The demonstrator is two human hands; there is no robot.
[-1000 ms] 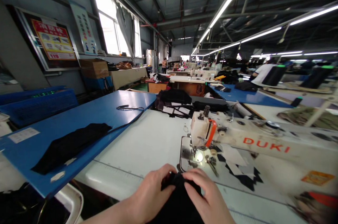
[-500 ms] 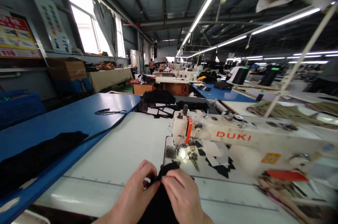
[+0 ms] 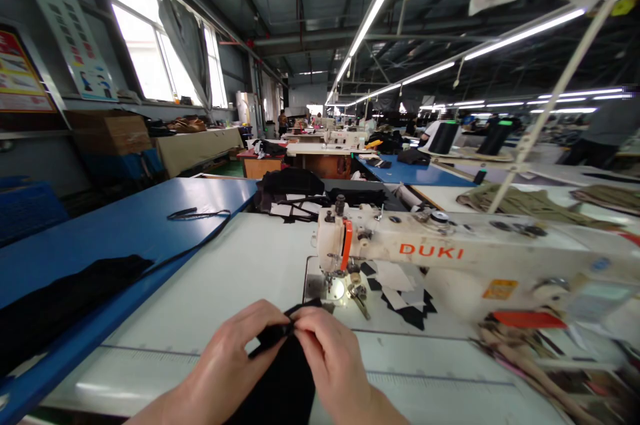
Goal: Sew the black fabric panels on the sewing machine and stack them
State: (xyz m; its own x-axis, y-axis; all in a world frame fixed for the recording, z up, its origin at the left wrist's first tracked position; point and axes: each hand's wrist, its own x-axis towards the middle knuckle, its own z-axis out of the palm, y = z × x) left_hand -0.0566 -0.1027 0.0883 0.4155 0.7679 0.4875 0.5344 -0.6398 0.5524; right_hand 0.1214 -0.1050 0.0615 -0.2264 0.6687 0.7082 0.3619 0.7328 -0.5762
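Both my hands pinch the upper edge of a piece of black fabric, which hangs down toward the bottom of the view. My left hand grips it from the left, a fold showing between thumb and fingers. Close beside it, my right hand is closed on the same edge, the fingertips of both hands nearly meeting. Just beyond them stands a white sewing machine with its needle area lit. Fabric lies partly hidden behind my fingers, so the exact fold cannot be made out.
Black and white fabric scraps lie under the machine arm. To the left, a blue table bears dark cloth and a thin black strip. Dark pieces are heaped behind the machine. Brownish cloth sits at right.
My hands have shifted slightly left with the black fabric, and the left hand is turned more, opening a gap by its thumb. The whole view has swung a little to the right.
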